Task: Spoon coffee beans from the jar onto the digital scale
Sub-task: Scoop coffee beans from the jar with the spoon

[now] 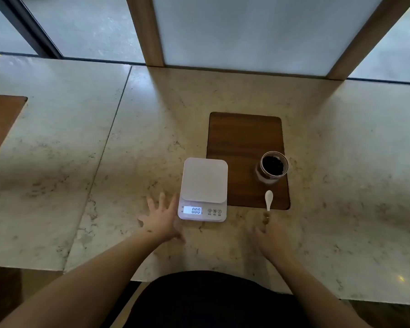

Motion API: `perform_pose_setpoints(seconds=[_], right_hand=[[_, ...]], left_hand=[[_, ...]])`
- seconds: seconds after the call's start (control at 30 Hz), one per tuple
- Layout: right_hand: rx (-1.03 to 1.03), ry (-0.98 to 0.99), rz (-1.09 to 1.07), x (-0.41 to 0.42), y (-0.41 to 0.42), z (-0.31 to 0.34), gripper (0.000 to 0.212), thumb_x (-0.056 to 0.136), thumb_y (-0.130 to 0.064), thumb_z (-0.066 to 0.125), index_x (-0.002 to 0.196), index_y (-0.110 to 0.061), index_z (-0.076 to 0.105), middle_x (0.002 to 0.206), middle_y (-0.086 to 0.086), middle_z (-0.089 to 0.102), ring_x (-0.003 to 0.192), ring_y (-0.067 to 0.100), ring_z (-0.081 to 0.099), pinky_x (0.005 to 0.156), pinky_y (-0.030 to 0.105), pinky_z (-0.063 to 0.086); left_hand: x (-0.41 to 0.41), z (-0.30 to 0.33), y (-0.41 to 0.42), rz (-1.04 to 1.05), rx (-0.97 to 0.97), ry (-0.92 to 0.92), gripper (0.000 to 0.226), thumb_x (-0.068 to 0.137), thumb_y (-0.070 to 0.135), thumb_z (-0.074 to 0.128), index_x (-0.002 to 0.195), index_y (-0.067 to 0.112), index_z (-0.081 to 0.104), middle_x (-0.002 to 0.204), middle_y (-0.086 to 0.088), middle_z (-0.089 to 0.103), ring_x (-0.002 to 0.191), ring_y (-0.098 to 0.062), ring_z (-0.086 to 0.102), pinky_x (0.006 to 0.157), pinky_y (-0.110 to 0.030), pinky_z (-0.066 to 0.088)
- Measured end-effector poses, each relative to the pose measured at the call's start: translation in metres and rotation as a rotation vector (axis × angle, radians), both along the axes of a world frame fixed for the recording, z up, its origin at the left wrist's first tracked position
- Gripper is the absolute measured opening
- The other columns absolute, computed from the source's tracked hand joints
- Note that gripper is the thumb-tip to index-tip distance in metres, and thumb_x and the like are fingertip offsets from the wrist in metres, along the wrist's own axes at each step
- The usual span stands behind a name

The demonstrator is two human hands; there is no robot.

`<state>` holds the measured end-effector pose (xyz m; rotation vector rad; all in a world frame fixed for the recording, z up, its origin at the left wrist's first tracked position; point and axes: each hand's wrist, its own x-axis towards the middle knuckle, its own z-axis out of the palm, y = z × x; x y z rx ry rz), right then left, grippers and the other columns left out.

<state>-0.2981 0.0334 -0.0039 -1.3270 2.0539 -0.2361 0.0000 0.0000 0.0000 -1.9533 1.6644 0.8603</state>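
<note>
Here, coffee beans [273, 164] dark and glossy inside an open, clear-walled round jar [272, 167], standing upright at the near right of a rounded, brown wood-grain inlay [244, 143] set flush in the desk [128, 138]. Just in front of the jar, a small white spoon [269, 200], smooth and glazed-looking, bowl toward the jar, handle crossing the inlay's near edge onto the pale stone. To the left of the jar, a white digital scale [203, 189] with a square, round-cornered platter, bare of beans, its lit display reading 0.00 beside three round buttons; far right corner overlapping the inlay.

Right hand [271, 235] reaching for the spoon handle, fingertips at or just short of its tip, blurred, nothing yet gripped; whether contact is made cannot be told. Left hand [162, 217] open, fingers spread, flat beside the scale's near left corner, holding nothing.

Step in hand, judging from the layout: picking up the spoon. Best done by pinching the slim handle near its end, lifting level, then dipping shallow into the narrow jar mouth. Worth steadying the jar with the free hand, glass likely to slide on polished wood. Small, unheaped scoops advisable: rounded beans prone to rolling off a flat platter with no rim. Scale best left untouched, to keep its zero.

Desk beyond of mottled cream marble, seamed in slabs; frosted panes and wooden posts behind.
</note>
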Motion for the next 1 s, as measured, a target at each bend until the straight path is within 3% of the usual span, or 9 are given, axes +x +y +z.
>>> perform_pose_setpoints(seconds=[0.1,0.2,0.3,0.5,0.6,0.87,1.0], right_hand=[[0.002,-0.075,-0.157,-0.010,-0.013,-0.001,0.025,0.093,-0.021,0.058,0.115,-0.013,0.049,0.086,0.002,0.062,0.072,0.017,0.063,0.058,0.032,0.048],[0.111,-0.114,-0.226,-0.018,-0.023,-0.005,0.012,0.093,-0.018,0.056,0.094,-0.012,0.046,0.076,0.003,0.054,0.062,0.018,0.055,0.055,0.032,0.043],[0.164,-0.105,-0.226,-0.025,-0.029,-0.011,0.016,0.095,-0.019,0.054,0.083,-0.008,0.052,0.074,0.010,0.056,0.062,0.023,0.054,0.054,0.033,0.042],[0.175,-0.084,-0.200,-0.027,-0.033,-0.016,0.030,0.098,-0.027,0.053,0.099,0.001,0.063,0.078,0.010,0.063,0.062,0.021,0.057,0.049,0.028,0.038],[0.191,-0.043,-0.174,-0.027,-0.033,-0.016,0.026,0.099,-0.028,0.052,0.100,-0.005,0.064,0.082,0.007,0.066,0.064,0.017,0.059,0.047,0.026,0.036],[0.225,-0.041,-0.091,-0.020,-0.030,-0.009,0.035,0.096,-0.030,0.056,0.077,-0.003,0.070,0.073,0.011,0.072,0.064,0.024,0.067,0.055,0.034,0.050],[0.189,-0.199,-0.089,-0.012,-0.030,-0.001,0.038,0.099,-0.027,0.046,0.072,-0.008,0.066,0.065,0.001,0.069,0.048,0.010,0.051,0.045,0.025,0.039]], left_hand=[[-0.001,-0.001,-0.002,-0.017,0.015,0.004,0.146,0.058,0.066,0.086,0.150,0.046,-0.025,0.163,-0.008,-0.024,0.146,-0.048,-0.020,0.103,-0.079,0.023],[0.000,-0.006,-0.005,-0.027,0.024,-0.005,0.147,0.056,0.067,0.087,0.150,0.046,-0.025,0.163,-0.007,-0.024,0.145,-0.049,-0.020,0.103,-0.080,0.023],[0.001,-0.010,-0.007,-0.019,0.025,-0.017,0.149,0.054,0.067,0.088,0.149,0.047,-0.024,0.162,-0.006,-0.025,0.145,-0.049,-0.020,0.103,-0.080,0.023],[0.002,-0.017,-0.008,-0.012,0.035,-0.011,0.150,0.052,0.065,0.089,0.148,0.048,-0.025,0.162,-0.005,-0.027,0.144,-0.050,-0.022,0.101,-0.082,0.021],[0.002,-0.020,-0.009,-0.016,0.034,-0.004,0.151,0.051,0.065,0.090,0.146,0.050,-0.028,0.161,-0.005,-0.027,0.144,-0.050,-0.022,0.101,-0.083,0.019],[0.004,-0.023,-0.009,-0.016,0.031,-0.020,0.154,0.049,0.067,0.089,0.142,0.051,-0.032,0.162,-0.005,-0.026,0.144,-0.050,-0.022,0.101,-0.084,0.018],[0.003,-0.020,-0.010,-0.012,0.022,-0.017,0.156,0.047,0.066,0.091,0.142,0.052,-0.032,0.162,-0.004,-0.024,0.144,-0.050,-0.020,0.100,-0.084,0.021]])
